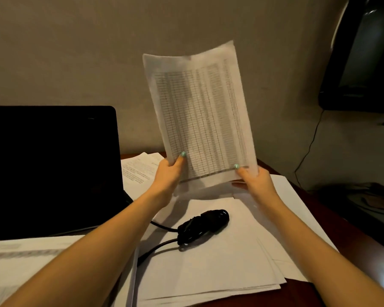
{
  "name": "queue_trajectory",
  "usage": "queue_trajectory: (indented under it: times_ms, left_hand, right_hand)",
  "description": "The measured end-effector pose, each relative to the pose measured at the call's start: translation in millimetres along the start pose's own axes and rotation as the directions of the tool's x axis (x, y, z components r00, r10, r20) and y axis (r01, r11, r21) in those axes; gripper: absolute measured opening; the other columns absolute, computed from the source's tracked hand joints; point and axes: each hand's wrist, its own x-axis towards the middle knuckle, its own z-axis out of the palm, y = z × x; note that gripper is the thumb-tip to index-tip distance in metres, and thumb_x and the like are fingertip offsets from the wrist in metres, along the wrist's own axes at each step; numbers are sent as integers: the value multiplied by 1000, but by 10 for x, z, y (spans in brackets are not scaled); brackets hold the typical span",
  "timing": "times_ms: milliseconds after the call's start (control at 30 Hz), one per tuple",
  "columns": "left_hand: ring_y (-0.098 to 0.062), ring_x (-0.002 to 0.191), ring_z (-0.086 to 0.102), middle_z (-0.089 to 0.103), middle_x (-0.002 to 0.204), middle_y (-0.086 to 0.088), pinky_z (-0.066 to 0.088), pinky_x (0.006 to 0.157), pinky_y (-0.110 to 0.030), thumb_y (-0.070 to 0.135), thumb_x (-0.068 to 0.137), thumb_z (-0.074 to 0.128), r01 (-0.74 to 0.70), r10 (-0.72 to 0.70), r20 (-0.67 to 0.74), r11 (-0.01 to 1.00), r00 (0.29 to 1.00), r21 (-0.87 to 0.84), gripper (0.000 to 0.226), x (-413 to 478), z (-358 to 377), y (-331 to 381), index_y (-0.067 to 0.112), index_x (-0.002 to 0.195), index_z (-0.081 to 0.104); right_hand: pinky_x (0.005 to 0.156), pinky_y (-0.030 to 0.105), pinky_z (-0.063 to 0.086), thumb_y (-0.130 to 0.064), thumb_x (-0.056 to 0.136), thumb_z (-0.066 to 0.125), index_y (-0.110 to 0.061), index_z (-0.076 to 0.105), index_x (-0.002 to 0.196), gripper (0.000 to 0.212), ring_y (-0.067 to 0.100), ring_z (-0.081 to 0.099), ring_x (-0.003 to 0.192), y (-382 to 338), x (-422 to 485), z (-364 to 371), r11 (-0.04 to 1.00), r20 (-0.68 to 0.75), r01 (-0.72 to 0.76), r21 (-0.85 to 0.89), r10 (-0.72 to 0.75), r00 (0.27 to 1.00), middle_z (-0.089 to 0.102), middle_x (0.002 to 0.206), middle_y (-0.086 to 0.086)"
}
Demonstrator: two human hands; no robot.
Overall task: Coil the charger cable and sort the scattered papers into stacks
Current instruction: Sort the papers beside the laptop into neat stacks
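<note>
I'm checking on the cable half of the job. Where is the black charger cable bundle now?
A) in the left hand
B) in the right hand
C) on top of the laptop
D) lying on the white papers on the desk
D: the bundled charger cable lies on the white papers, while the left hand and right hand both hold up a printed sheet.

Sheet (200,116) was thin matt paper, light showing thru. Cable (203,226) was black plastic w/ slight sheen. Loose papers (220,262) were matt white. Table (297,294) looked smooth reddish wood. TV casing (361,56) was glossy black.
</note>
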Motion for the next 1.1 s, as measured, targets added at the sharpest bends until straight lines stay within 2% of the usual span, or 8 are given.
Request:
queue_trajectory:
  times_ms: [167, 333, 467, 533, 667, 800, 867, 1100]
  left_hand:
    - [-23, 112, 62, 66, 119, -8, 47, 103, -41, 29, 98, 52, 49, -45, 44, 995, 998, -89, 39, -122, 186, 166, 5, 129, 56]
    - [-18, 100, 65, 69, 109, -3, 55, 80, -32, 28, 98, 52, 135, -112, 140, 977, 984, -164, 28, -455, 362, 280, 14, 122, 58]
    - [-23, 106, 65, 68, 116, -5, 53, 90, -40, 23, 95, 59, 124, -93, 163, 974, 982, -192, 35, -701, 361, 468, 12, 129, 56]
    - [-21, 94, 67, 70, 104, -4, 56, 80, -37, 20, 96, 57, 100, -76, 117, 972, 990, -212, 29, -765, 265, 678, 12, 123, 58]
    - [-18, 74, 67, 67, 88, -4, 57, 54, -32, 17, 97, 55, 47, -71, -69, 952, 995, -302, 12, -930, -150, 1161, 11, 107, 57]
    - [-18, 65, 68, 67, 83, -4, 57, 52, -32, 13, 95, 57, -46, -18, -257, 970, 966, -240, 11, -1247, -747, 1439, 9, 106, 58]
    - [-15, 72, 67, 67, 89, -4, 55, 55, -28, 8, 93, 60, -76, 14, -320, 980, 947, -181, 8, -1419, -1065, 1548, 10, 100, 57]
    - [-16, 73, 63, 60, 83, -7, 52, 49, -21, 7, 87, 67, -8, 97, -431, 979, 897, 204, 19, -2158, -1898, 1830, 11, 81, 50]
  right_hand:
    - [76, 33, 60, -10, 92, 60, -6, 55, 129, 37, 22, 66, 101, -163, -132, -102, 965, -177, 79, 248, -35, 984, 66, 115, 9]
    - [74, 29, 59, -12, 98, 52, -15, 55, 126, 29, 17, 67, 98, -313, -445, -127, 899, -189, 80, 430, 3, 982, 68, 112, 4]
    - [82, 32, 58, -11, 99, 48, -8, 56, 124, 25, 17, 67, 96, -599, -659, -172, 906, -212, 104, 410, -15, 977, 67, 109, 5]
    - [88, 38, 55, -10, 100, 47, -9, 58, 117, 20, 22, 65, 99, -775, -764, -195, 923, -205, 106, 370, -30, 978, 67, 109, 8]
    - [75, 36, 59, -11, 101, 44, -12, 57, 108, 15, 21, 67, 90, -1142, -961, -194, 944, -125, 85, 319, -47, 991, 68, 101, 5]
    - [75, 37, 60, -12, 101, 44, -11, 57, 111, 16, 22, 68, 93, -1297, -1178, -43, 958, -36, 52, 283, -44, 998, 68, 103, 5]
    - [70, 32, 60, -11, 101, 44, -8, 55, 117, 20, 21, 68, 90, -1297, -1291, 93, 963, 15, 21, 268, -26, 1000, 68, 102, 5]
    - [66, 29, 59, -8, 95, 55, -4, 57, 114, 20, 18, 67, 82, -1216, -1687, 651, 989, 124, -33, 141, 16, 992, 67, 99, 6]
